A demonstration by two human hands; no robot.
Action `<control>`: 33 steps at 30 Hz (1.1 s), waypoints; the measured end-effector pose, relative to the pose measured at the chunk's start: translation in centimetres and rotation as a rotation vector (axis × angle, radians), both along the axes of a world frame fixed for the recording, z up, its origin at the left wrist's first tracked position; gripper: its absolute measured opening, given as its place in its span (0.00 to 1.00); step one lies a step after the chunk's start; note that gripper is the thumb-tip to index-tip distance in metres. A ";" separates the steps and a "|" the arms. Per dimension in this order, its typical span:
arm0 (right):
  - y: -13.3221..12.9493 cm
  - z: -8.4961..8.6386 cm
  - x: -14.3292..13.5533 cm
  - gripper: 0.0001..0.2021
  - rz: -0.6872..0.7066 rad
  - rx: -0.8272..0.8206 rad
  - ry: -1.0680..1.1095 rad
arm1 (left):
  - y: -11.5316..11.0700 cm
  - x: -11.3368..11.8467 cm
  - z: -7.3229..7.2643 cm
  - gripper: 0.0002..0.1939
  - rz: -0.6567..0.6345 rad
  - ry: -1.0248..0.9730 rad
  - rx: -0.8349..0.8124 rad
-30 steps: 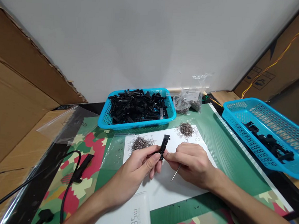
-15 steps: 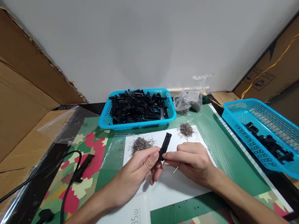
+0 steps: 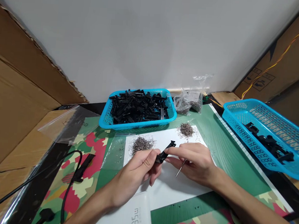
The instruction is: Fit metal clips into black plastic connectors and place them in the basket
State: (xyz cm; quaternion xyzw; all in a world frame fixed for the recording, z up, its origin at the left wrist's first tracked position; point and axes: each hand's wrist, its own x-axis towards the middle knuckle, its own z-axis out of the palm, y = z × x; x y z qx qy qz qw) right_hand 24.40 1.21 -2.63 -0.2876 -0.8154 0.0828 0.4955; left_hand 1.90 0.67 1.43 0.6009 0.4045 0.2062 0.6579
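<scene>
A narrow black plastic part (image 3: 165, 153) is pinched between the thumb and fingers of my left hand (image 3: 143, 166), over the white paper (image 3: 169, 192). My right hand (image 3: 193, 161) has its index finger laid against the part. A thin metal rod (image 3: 180, 168) is held in that same hand and sticks out below the fingers; its other end is hidden. Behind my hands are two heaps of small metal pieces, a larger left heap (image 3: 142, 145) and a smaller right heap (image 3: 186, 130). They look like tiny springs or pins.
A blue basket (image 3: 135, 126) full of black parts stands at the back. Another blue basket (image 3: 252, 143), on the right, holds several black pieces. Clear bags (image 3: 191, 103) lean by the wall. A white power bank (image 3: 124, 216) and a black cable (image 3: 68, 188) lie in front.
The black part has tilted to the right and lower in my left hand. My right index finger has shifted up along it, and the metal rod has swung slightly right.
</scene>
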 end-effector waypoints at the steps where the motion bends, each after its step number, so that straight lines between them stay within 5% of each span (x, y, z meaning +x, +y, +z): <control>1: 0.0 0.0 0.0 0.06 -0.002 0.012 -0.015 | 0.0 0.0 0.0 0.28 -0.008 0.000 0.004; 7: -0.4 0.2 0.4 0.09 -0.013 0.099 -0.077 | 0.1 -0.3 -0.2 0.25 0.077 0.012 0.061; 12: -0.2 0.1 0.7 0.09 -0.052 0.106 -0.169 | 0.7 -0.8 -0.4 0.13 0.208 0.122 0.365; 19: 0.2 -0.3 0.9 0.09 -0.080 0.073 -0.258 | 1.2 -0.9 -1.2 0.09 0.138 0.295 0.793; 33: 0.9 0.9 1.9 0.12 0.107 -0.372 -0.298 | 1.1 -1.1 -2.3 0.03 0.066 0.519 0.839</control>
